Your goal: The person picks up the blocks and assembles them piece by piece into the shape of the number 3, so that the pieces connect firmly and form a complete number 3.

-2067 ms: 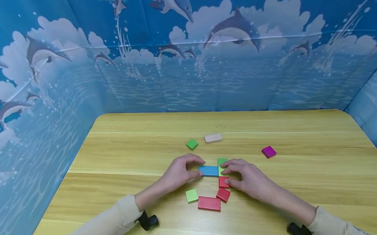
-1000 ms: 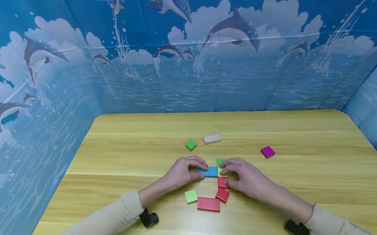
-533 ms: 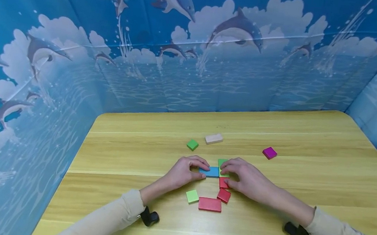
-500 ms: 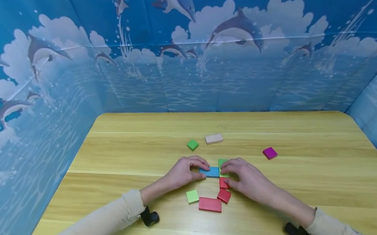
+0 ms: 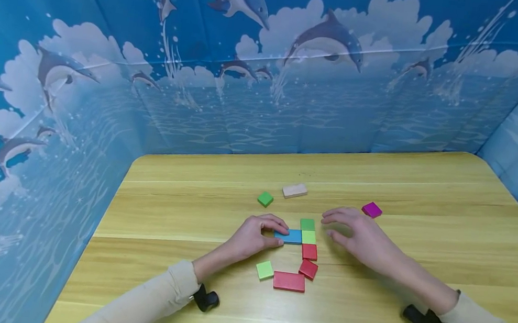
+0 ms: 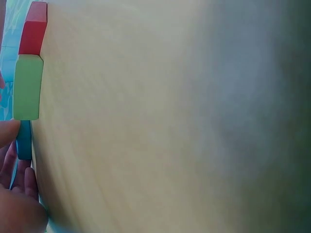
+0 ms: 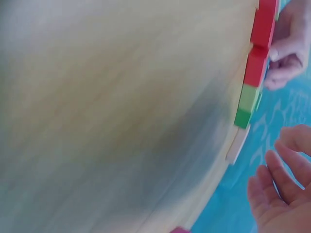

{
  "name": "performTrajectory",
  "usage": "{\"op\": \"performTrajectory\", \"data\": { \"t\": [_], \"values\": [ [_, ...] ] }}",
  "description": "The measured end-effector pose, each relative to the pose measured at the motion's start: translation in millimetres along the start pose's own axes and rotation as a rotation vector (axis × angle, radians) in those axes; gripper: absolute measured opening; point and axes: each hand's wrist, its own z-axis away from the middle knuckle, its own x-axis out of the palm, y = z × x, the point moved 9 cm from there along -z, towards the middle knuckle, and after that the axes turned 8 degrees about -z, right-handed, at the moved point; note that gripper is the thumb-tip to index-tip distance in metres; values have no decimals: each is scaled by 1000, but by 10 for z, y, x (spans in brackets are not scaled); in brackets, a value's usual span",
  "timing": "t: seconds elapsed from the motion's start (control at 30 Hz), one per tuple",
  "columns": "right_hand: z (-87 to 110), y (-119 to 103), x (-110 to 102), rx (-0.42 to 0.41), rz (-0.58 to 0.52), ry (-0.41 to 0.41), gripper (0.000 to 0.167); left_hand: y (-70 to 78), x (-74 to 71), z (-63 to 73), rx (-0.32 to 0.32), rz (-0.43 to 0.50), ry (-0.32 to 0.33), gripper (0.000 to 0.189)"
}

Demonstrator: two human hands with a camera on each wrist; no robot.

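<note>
In the head view my left hand (image 5: 253, 237) pinches the left part of a flat blue rectangular block (image 5: 292, 236) between thumb and fingers. The blue block's right end meets a column of square blocks: green (image 5: 307, 224) at the far end, light green (image 5: 309, 237) in the middle, red (image 5: 309, 251) nearest me. My right hand (image 5: 362, 238) hovers to the right of this column with fingers loosely bent and nothing held. In the right wrist view its fingers (image 7: 274, 177) are apart from every block. The left wrist view shows the blue block (image 6: 24, 141) only partly, behind the left thumb.
A tilted red square block (image 5: 308, 269), a red rectangular block (image 5: 289, 281) and a light green square (image 5: 265, 270) lie nearer me. Farther back are a green square (image 5: 265, 199), a pale wooden block (image 5: 295, 190) and a magenta block (image 5: 372, 210). A dolphin-print curtain (image 5: 245, 107) borders the table.
My right hand has left the column of green and red squares and moved right. Earlier, my left fingers moved a little farther over the blue block. The blocks look unmoved.
</note>
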Motion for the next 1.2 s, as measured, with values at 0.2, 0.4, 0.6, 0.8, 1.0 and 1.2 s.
{"op": "performTrajectory", "data": {
  "t": [0.2, 0.4, 0.6, 0.8, 1.0, 1.2],
  "values": [
    [15, 149, -181, 9, -8, 37, 28, -2, 1, -2, -7, -3, -3, 19],
    [29, 273, -289, 25, 33, 35, 27, -7, 12, 3, -11, 2, 0, 18],
    [15, 368, -409, 52, 41, 34, 26, -8, 10, 6, -18, 3, 3, 18],
    [-23, 474, -520, 57, 43, 10, 29, -65, 17, -15, -23, 0, 1, 19],
    [-34, 631, -599, 97, 13, -24, 29, -333, 112, -94, -26, -7, 4, 19],
    [-33, 771, -640, 95, -75, -48, 27, -396, 122, -108, -11, -9, 6, 18]
  ]
}}
